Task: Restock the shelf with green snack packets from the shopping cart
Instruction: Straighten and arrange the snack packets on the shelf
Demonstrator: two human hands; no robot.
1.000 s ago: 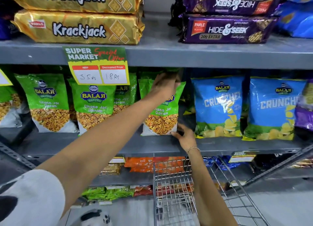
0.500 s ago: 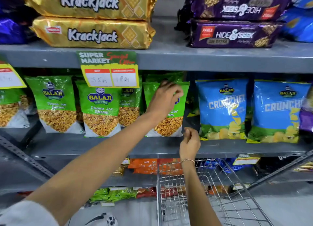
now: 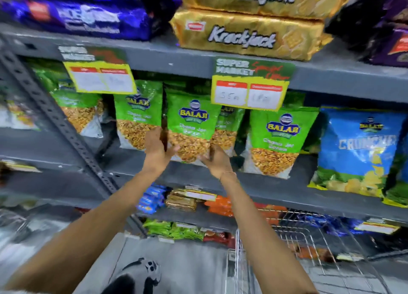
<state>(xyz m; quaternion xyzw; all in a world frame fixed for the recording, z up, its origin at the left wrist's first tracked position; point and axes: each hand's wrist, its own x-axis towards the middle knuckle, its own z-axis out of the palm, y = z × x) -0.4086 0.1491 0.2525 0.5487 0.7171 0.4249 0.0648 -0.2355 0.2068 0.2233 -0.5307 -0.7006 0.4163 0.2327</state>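
Observation:
Several green Balaji snack packets stand in a row on the grey middle shelf (image 3: 276,190). My left hand (image 3: 155,149) grips the lower left edge of one green packet (image 3: 191,126) in the middle of the row. My right hand (image 3: 215,161) holds that packet's lower right corner. The packet stands upright at the shelf's front. Another green packet (image 3: 280,139) stands to its right and one (image 3: 138,117) to its left. The wire shopping cart (image 3: 287,249) is at the lower right, below my right arm; no packets show in the visible part.
Blue Crunchex bags (image 3: 357,152) stand right of the green row. Gold Krackjack packs (image 3: 249,33) and purple biscuit packs lie on the shelf above. Two yellow price tags (image 3: 249,90) hang from the upper shelf edge. A slotted grey upright (image 3: 55,121) crosses at left. Lower shelves hold more packets.
The view has swung left and is blurred. Both hands have left the right-hand green packet and now hold a packet further left, at its lower corners.

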